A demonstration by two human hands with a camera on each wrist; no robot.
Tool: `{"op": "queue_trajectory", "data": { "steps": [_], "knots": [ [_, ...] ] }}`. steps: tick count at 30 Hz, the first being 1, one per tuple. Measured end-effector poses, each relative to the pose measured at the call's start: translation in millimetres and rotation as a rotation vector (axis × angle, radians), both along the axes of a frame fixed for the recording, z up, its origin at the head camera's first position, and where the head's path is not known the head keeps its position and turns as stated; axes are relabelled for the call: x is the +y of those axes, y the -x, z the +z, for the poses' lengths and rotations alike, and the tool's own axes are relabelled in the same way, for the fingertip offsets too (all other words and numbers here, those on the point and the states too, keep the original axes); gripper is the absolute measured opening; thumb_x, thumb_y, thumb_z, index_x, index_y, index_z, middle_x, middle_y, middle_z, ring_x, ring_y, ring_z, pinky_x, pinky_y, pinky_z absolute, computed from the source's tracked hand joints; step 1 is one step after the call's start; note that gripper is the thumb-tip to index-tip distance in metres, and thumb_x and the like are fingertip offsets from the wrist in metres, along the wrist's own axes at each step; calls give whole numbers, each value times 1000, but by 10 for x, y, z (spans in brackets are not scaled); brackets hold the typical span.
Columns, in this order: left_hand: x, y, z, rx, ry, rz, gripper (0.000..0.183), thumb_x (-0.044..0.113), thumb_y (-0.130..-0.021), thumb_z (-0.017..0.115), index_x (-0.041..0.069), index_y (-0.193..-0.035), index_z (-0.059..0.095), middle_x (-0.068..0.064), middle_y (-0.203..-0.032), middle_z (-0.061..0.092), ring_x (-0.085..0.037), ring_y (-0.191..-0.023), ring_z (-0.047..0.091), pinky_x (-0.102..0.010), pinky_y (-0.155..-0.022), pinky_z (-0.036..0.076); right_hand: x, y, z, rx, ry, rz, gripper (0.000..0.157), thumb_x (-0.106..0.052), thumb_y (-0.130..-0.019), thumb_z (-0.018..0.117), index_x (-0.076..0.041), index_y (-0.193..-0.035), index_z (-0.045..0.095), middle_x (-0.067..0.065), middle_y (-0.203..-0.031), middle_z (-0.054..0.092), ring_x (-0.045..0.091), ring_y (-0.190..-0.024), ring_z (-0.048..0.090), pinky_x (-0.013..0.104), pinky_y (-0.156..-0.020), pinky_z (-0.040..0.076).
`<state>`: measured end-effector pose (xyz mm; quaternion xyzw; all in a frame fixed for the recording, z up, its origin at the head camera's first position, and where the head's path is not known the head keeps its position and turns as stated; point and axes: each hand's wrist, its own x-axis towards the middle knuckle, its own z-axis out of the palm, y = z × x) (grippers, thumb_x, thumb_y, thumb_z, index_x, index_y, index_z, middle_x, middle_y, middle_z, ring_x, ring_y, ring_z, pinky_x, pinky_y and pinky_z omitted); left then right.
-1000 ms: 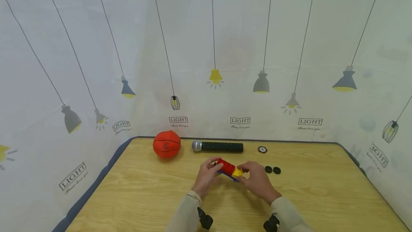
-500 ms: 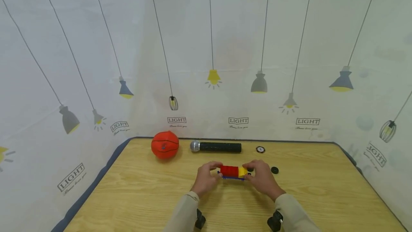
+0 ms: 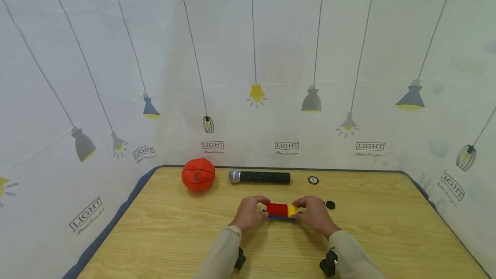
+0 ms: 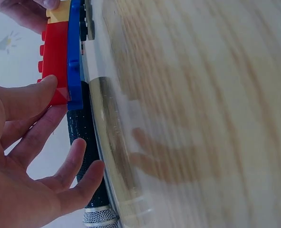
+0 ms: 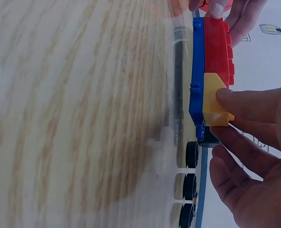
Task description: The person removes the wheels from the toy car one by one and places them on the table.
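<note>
A toy brick car is held level between both hands over the middle of the table. It has a long blue base (image 4: pixel 74 52), a studded red brick (image 3: pixel 277 209) and a sloped yellow brick (image 3: pixel 292 211) on top. My left hand (image 3: pixel 248 213) pinches the red end between thumb and fingers, its other fingers spread loose in the left wrist view. At the opposite end, the thumb and fingers of my right hand (image 3: pixel 317 215) grip the yellow brick. The base's underside is hidden in the head view. One black disc (image 3: pixel 330 205) lies right of the right hand.
Along the back edge of the wooden table (image 3: pixel 162 231) are a red ball (image 3: pixel 198 175), a black microphone (image 3: pixel 265 177) with a silver head, and a round chip (image 3: pixel 313 180). A wall sheet printed with lamps (image 3: pixel 286 115) rises behind.
The toy car has turned from a slant to lie straight across, then sunk slightly, with both hands still on it. My right hand now covers most of one black disc.
</note>
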<state>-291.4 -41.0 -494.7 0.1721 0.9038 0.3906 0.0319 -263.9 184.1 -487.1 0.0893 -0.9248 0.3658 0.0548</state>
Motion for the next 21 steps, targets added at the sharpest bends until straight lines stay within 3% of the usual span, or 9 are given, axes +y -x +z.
{"op": "queue_trajectory", "data": {
  "steps": [15,21],
  "knots": [
    [40,39,-32,87,189,-15,34,7,-83,79,13,-116,72,-2,-116,75,-28,-117,61,-49,-106,47,-6,27,-39,-47,-13,-5,28,4,-80,78,1,-108,75,17,-116,73,34,-105,68,48,-89,58],
    [57,22,-30,78,228,8,34,8,-81,80,15,-114,73,0,-115,75,-28,-116,59,-50,-105,47,7,48,-73,-55,-17,4,29,5,-78,77,2,-107,75,17,-115,73,35,-107,68,48,-90,57]
  ]
}}
